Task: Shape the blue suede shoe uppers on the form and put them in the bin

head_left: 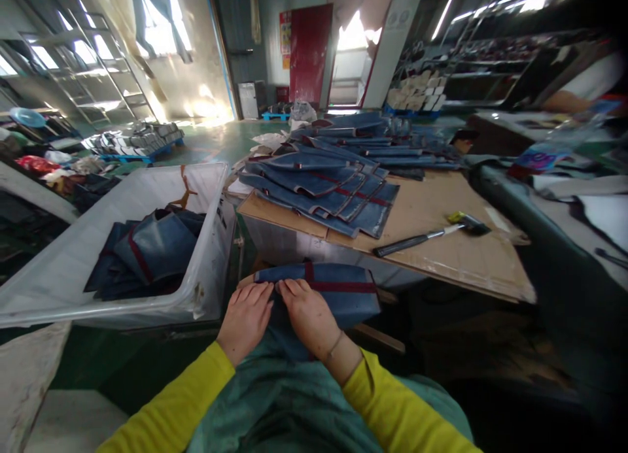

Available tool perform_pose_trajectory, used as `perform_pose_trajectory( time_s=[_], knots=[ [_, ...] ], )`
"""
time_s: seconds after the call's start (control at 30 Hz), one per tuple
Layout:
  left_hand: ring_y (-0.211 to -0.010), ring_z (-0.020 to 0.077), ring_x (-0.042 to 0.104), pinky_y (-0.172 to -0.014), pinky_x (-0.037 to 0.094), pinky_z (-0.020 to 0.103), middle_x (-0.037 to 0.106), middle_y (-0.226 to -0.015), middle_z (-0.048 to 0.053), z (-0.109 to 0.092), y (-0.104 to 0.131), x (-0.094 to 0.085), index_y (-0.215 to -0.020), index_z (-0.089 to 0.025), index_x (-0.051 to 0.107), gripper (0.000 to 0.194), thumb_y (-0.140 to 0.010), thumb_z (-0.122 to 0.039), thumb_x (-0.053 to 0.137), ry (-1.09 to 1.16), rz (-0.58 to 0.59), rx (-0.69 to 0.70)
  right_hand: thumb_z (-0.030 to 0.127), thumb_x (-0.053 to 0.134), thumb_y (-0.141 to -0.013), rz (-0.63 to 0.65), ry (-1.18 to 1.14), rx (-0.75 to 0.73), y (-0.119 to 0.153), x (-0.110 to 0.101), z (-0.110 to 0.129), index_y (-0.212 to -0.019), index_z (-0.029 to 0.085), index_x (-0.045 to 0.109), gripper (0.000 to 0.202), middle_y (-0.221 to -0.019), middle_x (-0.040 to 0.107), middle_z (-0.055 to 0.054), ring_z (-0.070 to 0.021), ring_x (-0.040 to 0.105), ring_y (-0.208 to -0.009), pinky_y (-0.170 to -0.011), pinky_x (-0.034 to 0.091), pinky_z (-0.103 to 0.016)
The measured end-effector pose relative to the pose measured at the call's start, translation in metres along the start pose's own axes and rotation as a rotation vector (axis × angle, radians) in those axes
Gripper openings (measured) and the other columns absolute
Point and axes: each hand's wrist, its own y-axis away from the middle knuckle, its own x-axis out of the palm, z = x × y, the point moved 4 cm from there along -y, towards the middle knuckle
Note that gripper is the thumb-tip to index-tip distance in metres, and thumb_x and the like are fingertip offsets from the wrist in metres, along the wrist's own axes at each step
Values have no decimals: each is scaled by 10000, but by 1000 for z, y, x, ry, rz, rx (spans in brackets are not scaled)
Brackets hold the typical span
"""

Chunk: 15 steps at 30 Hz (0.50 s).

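In front of my lap is a blue denim-like piece with dark red strips sewn across it, perhaps part of a bag. My left hand is closed on its near edge, the fingers laid side by side over the material. Close beside it, my right hand grips the same edge, the fingertips bent over it. My thumbs are mostly hidden by the hands and material. Similar blue pieces lie in an overlapping stack on the cardboard-topped table ahead.
A hammer with a black handle rests on the cardboard tabletop. To the left, a white plastic tub holds more blue pieces. At the far right, a person's arm shows beside a plastic bottle.
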Motion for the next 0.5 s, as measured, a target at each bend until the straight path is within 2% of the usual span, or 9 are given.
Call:
perform_pose_trajectory(
  time_s=[0.3,0.4,0.5],
  knots=[
    [-1132,248,499,-915,408,416,563,-1228,93,24,12,1,-1249,-190,498,391,-887,-336,484,4,-21,-131,154,429,-877,24,10,-39,-26,7,23,-1231,130,475,358,-1061,556,-108,-204,492,-958,-679,494,-293],
    [-1139,248,488,-916,407,420,551,-1241,96,25,15,3,-1278,-205,475,415,-891,-355,476,21,-43,-150,156,420,-878,23,12,-29,-27,7,26,-1207,137,483,335,-1057,551,-105,-205,488,-959,-667,491,-297],
    [-1150,241,474,-933,393,420,542,-1252,92,17,16,7,-1294,-205,462,415,-902,-343,457,26,-49,-149,148,404,-883,25,14,-17,-23,3,22,-1194,142,487,322,-1055,551,-103,-200,488,-961,-668,491,-293]
  ],
)
